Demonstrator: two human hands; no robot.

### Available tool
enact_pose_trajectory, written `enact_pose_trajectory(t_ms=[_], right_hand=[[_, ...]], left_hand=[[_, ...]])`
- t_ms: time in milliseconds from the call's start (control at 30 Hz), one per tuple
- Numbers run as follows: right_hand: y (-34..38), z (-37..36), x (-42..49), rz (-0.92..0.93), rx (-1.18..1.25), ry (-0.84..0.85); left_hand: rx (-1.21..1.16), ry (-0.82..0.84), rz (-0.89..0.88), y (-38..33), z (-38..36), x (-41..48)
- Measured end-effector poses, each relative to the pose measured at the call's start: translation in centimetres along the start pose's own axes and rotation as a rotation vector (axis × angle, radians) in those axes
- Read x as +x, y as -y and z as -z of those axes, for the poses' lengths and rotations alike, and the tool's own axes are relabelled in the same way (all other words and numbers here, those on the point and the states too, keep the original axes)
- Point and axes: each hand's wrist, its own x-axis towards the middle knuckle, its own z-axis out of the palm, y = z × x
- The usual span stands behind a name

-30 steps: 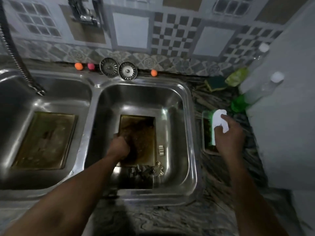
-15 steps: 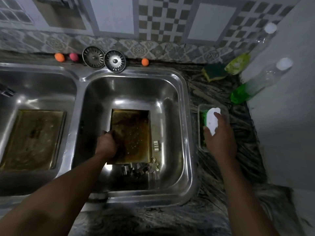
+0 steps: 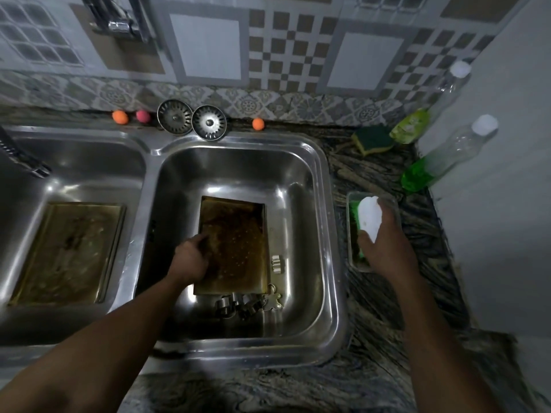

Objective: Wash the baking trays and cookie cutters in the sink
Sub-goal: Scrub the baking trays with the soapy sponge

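Barely any change since a second ago: left hand still gripping baking tray edge in right basin, fingers curled. Right hand still clutching white sponge, fingers wrapped round it, over soap dish. Cookie cutters touching tray's near edge. Probably loading soap, scrubbing not begun.

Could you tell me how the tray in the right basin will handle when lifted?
Probably stiff: the tray looks like rimmed metal. Likely slippery, given its brown greasy film. Gripped at one edge by the left hand, it may tilt.
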Motion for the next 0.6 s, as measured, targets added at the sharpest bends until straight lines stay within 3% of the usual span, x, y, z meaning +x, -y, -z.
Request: enact_pose_trajectory(t_ms=[133,333,600], right_hand=[[-0.1,-0.2,0.1,0.022,-0.110,0.076],[0.6,-0.4,0.1,-0.005,-0.104,0.055],[0.2,0.7,-0.5,-0.012,0.116,-0.035]], left_hand=[[-0.118,-0.007,0.000,-0.1,0.2,-0.2],[-0.330,-0.034,-0.009,0.2,0.0,-0.5],[-0.460,-0.005,-0.044,0.0,1.9,-1.2]])
